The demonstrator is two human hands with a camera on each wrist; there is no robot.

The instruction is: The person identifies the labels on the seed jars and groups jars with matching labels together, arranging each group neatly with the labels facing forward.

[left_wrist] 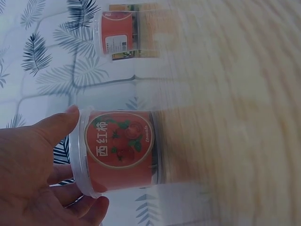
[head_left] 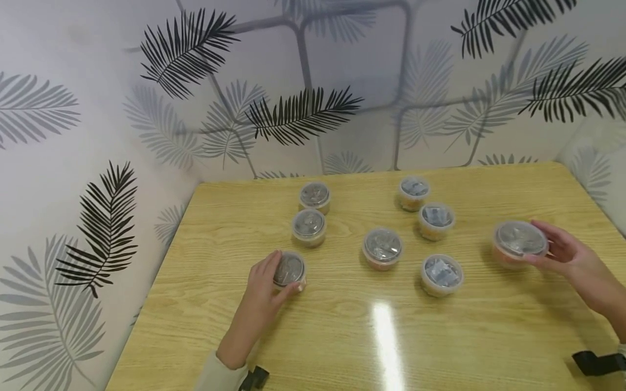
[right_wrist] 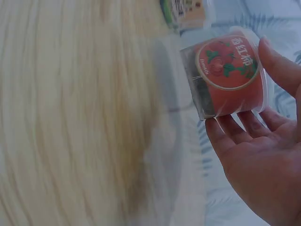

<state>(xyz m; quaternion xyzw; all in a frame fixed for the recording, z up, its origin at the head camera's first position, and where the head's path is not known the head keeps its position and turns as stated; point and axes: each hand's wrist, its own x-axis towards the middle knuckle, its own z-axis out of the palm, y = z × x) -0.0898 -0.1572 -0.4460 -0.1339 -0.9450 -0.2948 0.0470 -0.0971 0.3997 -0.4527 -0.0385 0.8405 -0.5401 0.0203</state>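
My left hand (head_left: 261, 285) reaches around a round, clear-lidded plastic tub (head_left: 289, 269) at the front left of the group. In the left wrist view its thumb and fingers grip the lid end of this tub (left_wrist: 120, 148), whose red label shows tomatoes. Over on the right, my right hand (head_left: 582, 266) holds another lidded tub (head_left: 519, 244) by its side, close over the tabletop. A red tomato label shows on that tub (right_wrist: 230, 70) in the right wrist view too, with the thumb at the lid and the fingers along the opposite side.
Behind the left hand stand two lidded tubs, one tub (head_left: 309, 227) nearer and one tub (head_left: 314, 196) farther. A reddish tub (head_left: 382, 248) sits mid-table, with a tub (head_left: 442, 275) and two others to its right. The wooden table (head_left: 205, 271) meets a leaf-patterned wall (head_left: 362, 136).
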